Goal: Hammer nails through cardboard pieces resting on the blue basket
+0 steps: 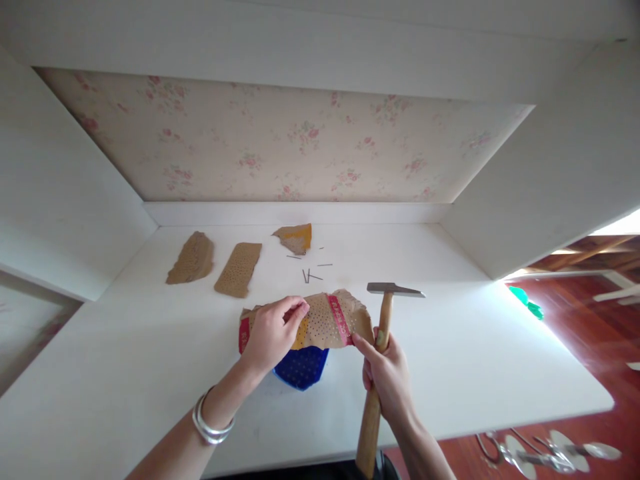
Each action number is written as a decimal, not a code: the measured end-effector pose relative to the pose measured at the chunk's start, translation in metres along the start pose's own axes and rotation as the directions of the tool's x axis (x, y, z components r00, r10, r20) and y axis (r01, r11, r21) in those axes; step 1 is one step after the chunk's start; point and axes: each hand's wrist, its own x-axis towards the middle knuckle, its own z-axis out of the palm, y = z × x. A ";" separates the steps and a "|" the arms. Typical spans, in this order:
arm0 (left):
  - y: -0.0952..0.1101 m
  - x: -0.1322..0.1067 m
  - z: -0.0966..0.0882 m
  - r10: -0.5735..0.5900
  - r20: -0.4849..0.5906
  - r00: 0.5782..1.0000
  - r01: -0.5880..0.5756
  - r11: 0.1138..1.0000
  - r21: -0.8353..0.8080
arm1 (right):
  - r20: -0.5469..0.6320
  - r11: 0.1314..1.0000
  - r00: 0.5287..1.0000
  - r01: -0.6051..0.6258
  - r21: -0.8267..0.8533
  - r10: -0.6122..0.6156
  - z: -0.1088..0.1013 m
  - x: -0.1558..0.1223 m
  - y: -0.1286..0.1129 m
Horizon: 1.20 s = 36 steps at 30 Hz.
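Note:
My right hand point(387, 373) is wrapped around the wooden handle of a hammer point(369, 427), its metal head pointing away from me. The thumb of that hand also touches the right edge of a torn brown cardboard piece point(320, 320) with many small holes, a yellow patch and red printed strips. Over the left part of this cardboard, my left hand point(275, 333) is closed in a pinch; whatever is between its fingertips is too small to make out. Partly covered by the cardboard is a blue dotted object point(303, 369). Beyond it, several loose nails point(314, 277) lie on the table.
Two perforated brown pieces, one ragged point(191, 260) and one longer point(239, 270), lie at the left on the white table point(475, 360). A smaller brown-and-yellow scrap point(295, 238) sits farther back. White panels flank the table, with floral wallpaper point(300, 143) behind.

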 end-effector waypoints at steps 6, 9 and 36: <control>0.000 -0.001 0.000 0.086 -0.016 0.996 -0.086 0.996 0.005 | -0.004 1.000 1.000 -0.003 -0.010 0.003 0.002 0.001 -0.003; -0.001 -0.002 0.001 0.103 -0.029 0.994 -0.103 0.995 0.011 | -0.013 1.000 1.000 -0.001 -0.016 0.001 0.003 0.001 -0.004; 0.000 -0.002 0.004 0.259 -0.012 0.966 -0.259 0.966 -0.014 | 0.065 0.999 0.997 0.031 0.039 -0.033 -0.013 -0.036 -0.040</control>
